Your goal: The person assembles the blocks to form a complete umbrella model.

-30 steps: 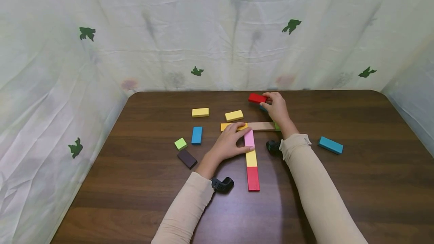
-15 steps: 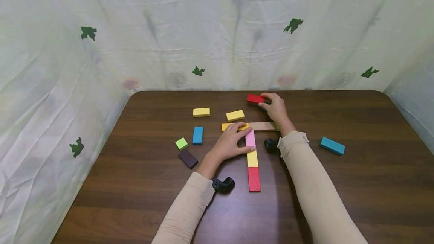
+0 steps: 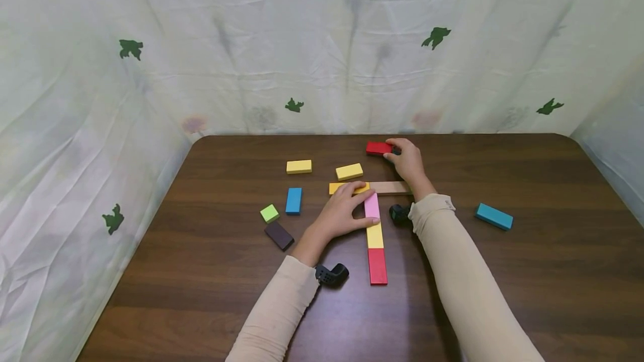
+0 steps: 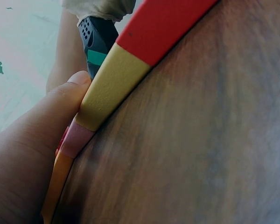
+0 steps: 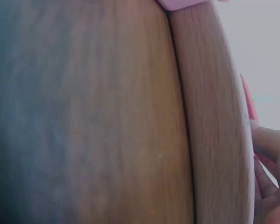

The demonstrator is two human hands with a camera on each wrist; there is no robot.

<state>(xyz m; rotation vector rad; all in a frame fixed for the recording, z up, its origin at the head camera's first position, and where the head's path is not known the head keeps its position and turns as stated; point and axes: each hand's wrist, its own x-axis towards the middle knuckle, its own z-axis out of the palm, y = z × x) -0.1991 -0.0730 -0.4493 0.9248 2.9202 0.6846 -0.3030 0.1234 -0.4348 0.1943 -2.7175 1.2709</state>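
Note:
Toward the back of the table my right hand (image 3: 408,162) pinches a red block (image 3: 378,148) at its right end, between thumb and fingers. My left hand (image 3: 344,211) lies over a row of flat blocks with its fingers spread. Its fingertips touch the orange block (image 3: 334,188) and the top of the pink block (image 3: 371,205); its thumb (image 4: 74,86) is at the joint of the pink and yellow blocks (image 4: 114,86). A flat red block (image 3: 378,266) ends this row at the near side. A pale wooden block (image 3: 389,187) extends right from the orange one, partly behind the right wrist.
Two yellow blocks (image 3: 299,167) lie further back. On the left are a blue block (image 3: 294,201), a small green block (image 3: 269,214) and a dark block (image 3: 279,236). Another blue block (image 3: 494,217) lies right of the right forearm. A curtain (image 3: 322,43) hangs behind the table.
My right hand has shifted slightly left with the red block, which now sits a little lower in the view. A teal bit glimpsed under that hand is now hidden. The left hand stays put.

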